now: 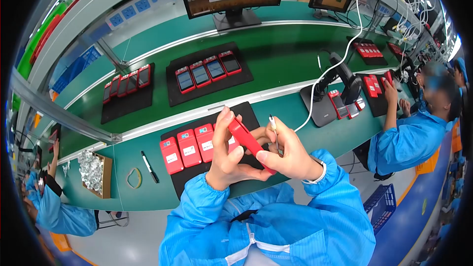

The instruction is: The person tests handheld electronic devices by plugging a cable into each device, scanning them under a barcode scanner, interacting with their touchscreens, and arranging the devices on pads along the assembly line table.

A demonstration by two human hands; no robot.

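My left hand (224, 155) is wrapped round a red handheld device (244, 140), held tilted and edge-on above the front of the bench. Close against it, my right hand (293, 152) pinches a slim white piece with a dark tip (272, 122), its thumb at the device's lower end. A white cable (322, 76) runs down behind my right hand; the slim piece looks like its end, though the join is hidden. Several similar red devices (187, 149) lie in a row, labels up, on a black mat (249, 113) under and beside my left hand.
A marker (149, 166), a rubber band (133, 178) and a box of small clear bags (93, 172) lie to the left. A black stand (350, 86) is at right. Devices with screens (200, 74) sit on a mat behind. A co-worker (414, 128) works at right.
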